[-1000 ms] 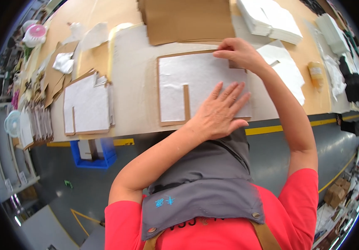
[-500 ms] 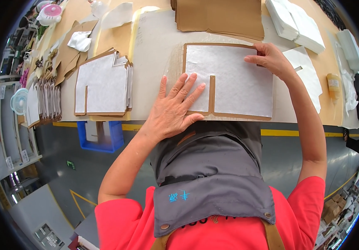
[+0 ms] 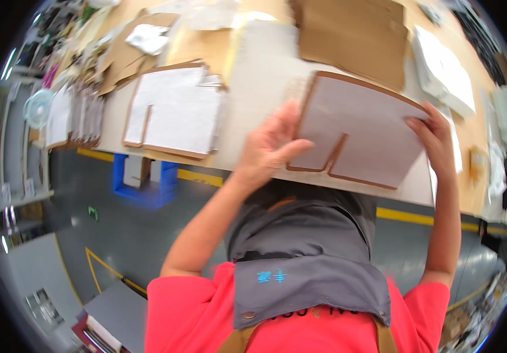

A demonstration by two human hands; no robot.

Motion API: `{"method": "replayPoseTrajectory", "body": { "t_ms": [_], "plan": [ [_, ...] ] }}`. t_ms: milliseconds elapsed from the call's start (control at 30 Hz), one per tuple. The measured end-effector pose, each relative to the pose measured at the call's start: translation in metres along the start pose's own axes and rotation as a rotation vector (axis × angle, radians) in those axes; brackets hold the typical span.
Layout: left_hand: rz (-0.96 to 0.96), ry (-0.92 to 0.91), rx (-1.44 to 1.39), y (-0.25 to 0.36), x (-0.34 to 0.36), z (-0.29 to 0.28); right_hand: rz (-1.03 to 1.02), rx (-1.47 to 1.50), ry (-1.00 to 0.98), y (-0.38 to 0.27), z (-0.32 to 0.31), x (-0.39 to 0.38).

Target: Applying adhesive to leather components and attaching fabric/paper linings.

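A brown cardboard panel faced with white paper (image 3: 362,117), with a brown-edged slot in its lower side, tilts up off the table. Its upper right corner is pinched in my right hand (image 3: 433,132), thumb on the white face. At the panel's left edge is my left hand (image 3: 271,141), somewhat blurred, thumb and fingers apart. That thumb overlaps the white face; whether the fingertips touch the edge I cannot tell. To the left lies a stack of similar slotted panels (image 3: 171,109).
Brown cardboard sheets (image 3: 353,35) are piled at the far side of the table. White padded stacks (image 3: 442,70) and a yellowish bottle (image 3: 477,165) stand right. More panels (image 3: 77,115) stand on edge at far left. A blue bin (image 3: 144,179) is below the table edge.
The panel has come up from lying flat and now tilts. My left hand has gone from flat on its face to its left edge. The right hand keeps its corner; the whole view has shifted.
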State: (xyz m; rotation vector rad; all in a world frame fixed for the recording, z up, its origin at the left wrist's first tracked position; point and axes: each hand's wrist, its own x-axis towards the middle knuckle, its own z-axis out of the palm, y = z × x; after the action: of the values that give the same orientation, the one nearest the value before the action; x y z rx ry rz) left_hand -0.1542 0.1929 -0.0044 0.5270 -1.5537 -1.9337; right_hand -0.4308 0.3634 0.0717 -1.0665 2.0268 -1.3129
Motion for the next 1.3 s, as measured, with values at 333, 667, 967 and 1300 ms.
{"method": "replayPoseTrajectory", "body": {
  "t_ms": [333, 667, 967, 1300],
  "plan": [
    [-0.259, 0.271, 0.127, 0.118, -0.018, -0.135, 0.072, 0.166, -0.414, -0.1, 0.139, 0.071],
    [-0.066, 0.585, 0.775, 0.105, -0.005, -0.274, -0.294, -0.174, -0.311, -0.08, 0.286, 0.146],
    [0.16, 0.161, 1.483, 0.058, -0.004, -0.235, -0.21, -0.218, -0.175, -0.036, 0.201, 0.105],
    [-0.028, -0.022, 1.668, 0.069, -0.009, -0.236, -0.237, -0.419, 0.07, 0.016, 0.122, 0.092]
  ]
}}
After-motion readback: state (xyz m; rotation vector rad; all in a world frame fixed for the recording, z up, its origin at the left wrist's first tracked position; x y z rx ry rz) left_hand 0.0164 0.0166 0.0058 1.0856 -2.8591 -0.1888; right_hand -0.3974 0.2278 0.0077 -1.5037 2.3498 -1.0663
